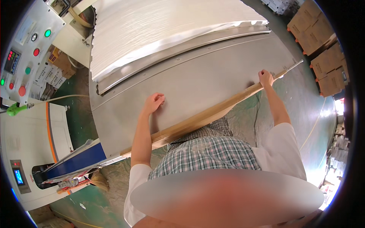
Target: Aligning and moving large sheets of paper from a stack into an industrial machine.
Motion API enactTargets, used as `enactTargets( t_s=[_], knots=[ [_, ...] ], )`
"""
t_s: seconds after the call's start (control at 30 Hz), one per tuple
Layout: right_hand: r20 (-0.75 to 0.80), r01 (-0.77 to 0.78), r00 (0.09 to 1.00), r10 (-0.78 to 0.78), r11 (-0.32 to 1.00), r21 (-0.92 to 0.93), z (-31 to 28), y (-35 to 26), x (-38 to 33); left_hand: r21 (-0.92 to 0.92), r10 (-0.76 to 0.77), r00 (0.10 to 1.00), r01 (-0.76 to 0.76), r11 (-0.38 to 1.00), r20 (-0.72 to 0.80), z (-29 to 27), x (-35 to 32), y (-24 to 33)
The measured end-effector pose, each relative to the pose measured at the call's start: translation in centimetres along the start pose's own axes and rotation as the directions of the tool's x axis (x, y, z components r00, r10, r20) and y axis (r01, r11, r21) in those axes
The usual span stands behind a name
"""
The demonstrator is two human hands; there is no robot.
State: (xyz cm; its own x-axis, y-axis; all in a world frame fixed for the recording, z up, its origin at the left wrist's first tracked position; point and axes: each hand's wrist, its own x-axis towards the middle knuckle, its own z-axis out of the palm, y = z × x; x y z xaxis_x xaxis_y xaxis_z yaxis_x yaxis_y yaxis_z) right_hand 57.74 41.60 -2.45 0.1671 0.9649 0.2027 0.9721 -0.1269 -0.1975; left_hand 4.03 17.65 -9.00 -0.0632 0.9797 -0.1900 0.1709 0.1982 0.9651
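Observation:
My left hand (155, 102) hangs over the bare front part of a grey metal table (197, 81), its fingers loosely curled with nothing visible in them. Further right, my right hand (265, 78) is closed into a fist above the table's front edge, near the end of a brown wooden-looking strip (205, 114). I see nothing held in that fist. Beyond both hands, a wide stack of thin white sheets (171, 30) lies on the table behind a raised metal bar (182, 49). Neither hand touches the sheets.
A control panel (28, 53) with lit buttons stands at the left, with a green air gun (16, 109) below it. A white machine cabinet (28, 133) is at lower left. Cartons (311, 30) are stacked on pallets at the right. A broom (99, 180) leans near the table's left corner.

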Motion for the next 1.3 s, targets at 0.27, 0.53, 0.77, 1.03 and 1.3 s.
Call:
enactTargets(
  t_s=[0.27,0.53,0.77,1.03,1.3],
  knots=[
    [0.004,0.000,1.000,0.000,1.000,0.008,0.2,0.1,0.1,0.065,-0.007,1.000,0.008,0.998,-0.015,0.0,-0.5,0.6],
    [0.006,0.009,1.000,-0.009,1.000,-0.007,-0.1,0.1,0.0,0.129,0.044,0.998,-0.038,0.991,-0.044,0.0,-0.1,-0.3],
    [0.018,0.038,0.999,-0.036,0.995,-0.097,1.4,1.3,0.9,0.310,0.012,0.998,0.006,0.951,-0.056,0.6,-0.4,1.1],
    [-0.006,0.087,0.996,-0.089,0.989,-0.123,1.2,0.9,0.8,0.356,-0.009,1.000,0.018,0.934,-0.028,0.2,-0.9,2.4],
    [-0.007,0.141,0.990,-0.144,0.980,-0.139,1.7,2.1,1.3,0.352,0.037,0.999,-0.037,0.935,0.009,1.1,-1.5,2.4]
  ],
)
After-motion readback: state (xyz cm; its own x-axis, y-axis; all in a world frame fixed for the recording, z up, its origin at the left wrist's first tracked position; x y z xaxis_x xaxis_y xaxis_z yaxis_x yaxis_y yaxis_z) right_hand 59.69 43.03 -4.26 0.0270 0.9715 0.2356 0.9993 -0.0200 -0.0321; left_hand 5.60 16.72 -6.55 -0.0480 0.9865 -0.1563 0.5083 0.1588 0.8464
